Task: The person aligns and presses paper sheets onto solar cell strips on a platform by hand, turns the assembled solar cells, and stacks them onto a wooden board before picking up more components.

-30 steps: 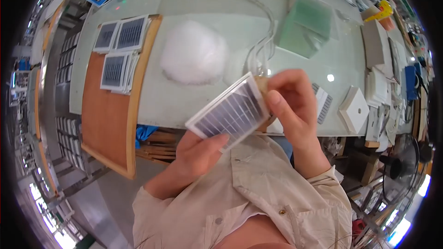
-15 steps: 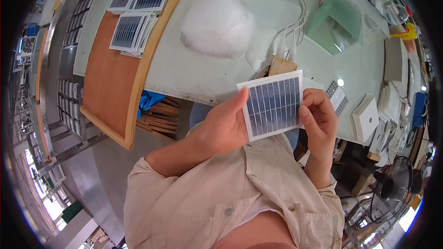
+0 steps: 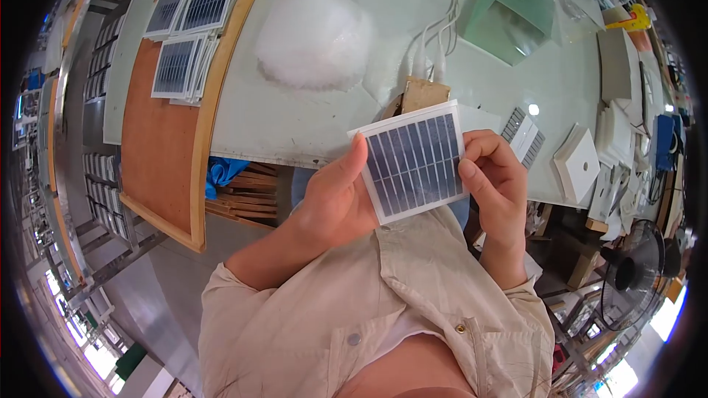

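Observation:
A small solar panel [image 3: 414, 162] with a white border is held up in front of the shirt, its dark cell side facing the camera. My left hand [image 3: 338, 195] grips its left edge, thumb on the front and the other fingers hidden behind. At the right edge, my right hand [image 3: 498, 180] pinches the panel between thumb and fingers. Just beyond the panel's top edge sits a tan block [image 3: 425, 94] with white cables running from it. Stacks of similar panels [image 3: 177, 66] lie on a wood-framed board [image 3: 158, 144] at the left.
A white fluffy mound [image 3: 315, 37] lies on the table [image 3: 276, 129] beyond my hands. Green glass-like sheets [image 3: 511, 15] stand at the back right. White square pieces [image 3: 577, 164] and a striped strip [image 3: 523, 137] are on the right. A fan [image 3: 630, 273] is at the lower right.
The panel has turned from a steep slant to nearly upright, facing the camera. My right hand has moved onto its right edge. The camera view has also shifted.

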The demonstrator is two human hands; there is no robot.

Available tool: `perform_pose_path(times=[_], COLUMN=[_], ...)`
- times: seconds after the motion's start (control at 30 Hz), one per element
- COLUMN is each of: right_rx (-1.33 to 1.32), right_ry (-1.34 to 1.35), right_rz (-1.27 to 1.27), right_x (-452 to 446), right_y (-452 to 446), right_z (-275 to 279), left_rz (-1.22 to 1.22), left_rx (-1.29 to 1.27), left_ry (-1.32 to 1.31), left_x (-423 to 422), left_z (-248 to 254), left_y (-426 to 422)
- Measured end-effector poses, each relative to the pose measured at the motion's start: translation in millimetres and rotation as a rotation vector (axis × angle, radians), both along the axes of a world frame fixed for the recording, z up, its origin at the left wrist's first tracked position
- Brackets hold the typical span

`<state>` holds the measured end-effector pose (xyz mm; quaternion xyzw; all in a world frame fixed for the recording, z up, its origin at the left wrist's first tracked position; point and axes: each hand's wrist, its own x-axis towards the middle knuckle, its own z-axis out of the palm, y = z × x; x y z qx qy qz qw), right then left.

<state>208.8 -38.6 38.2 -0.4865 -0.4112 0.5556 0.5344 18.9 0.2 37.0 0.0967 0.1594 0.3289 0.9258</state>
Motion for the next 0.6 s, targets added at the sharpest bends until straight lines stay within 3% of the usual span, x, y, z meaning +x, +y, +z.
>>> perform_pose_path(times=[0.13,0.3,0.4,0.47,0.53,0.6], right_rx=[-0.01,-0.132,-0.064,-0.058,-0.053,-0.105], right_ry=[-0.007,0.175,0.154,0.083,0.014,-0.098], right_rz=[0.018,-0.005,-0.054,-0.09,-0.123,-0.143], right_x=[1.2,2.7,0.8,1.2,0.1,-3.9], right_y=[-0.2,0.9,-0.9,-4.5,-6.8,-8.0], right_z=[0.7,4.2,-3.6,-4.5,-8.2,-14.8], left_rz=[-0.003,-0.012,-0.066,-0.014,0.069,0.091], left_rx=[0.016,0.013,-0.028,0.453,0.411,0.421], left_ry=[-0.024,0.014,0.017,0.567,0.617,0.832], left_x=[0.7,-2.0,-7.9,-10.9,-12.2,-15.1], left_z=[0.1,1.2,2.3,4.4,-1.2,-14.1], left_y=[0.2,1.7,4.0,3.5,5.0,6.2])
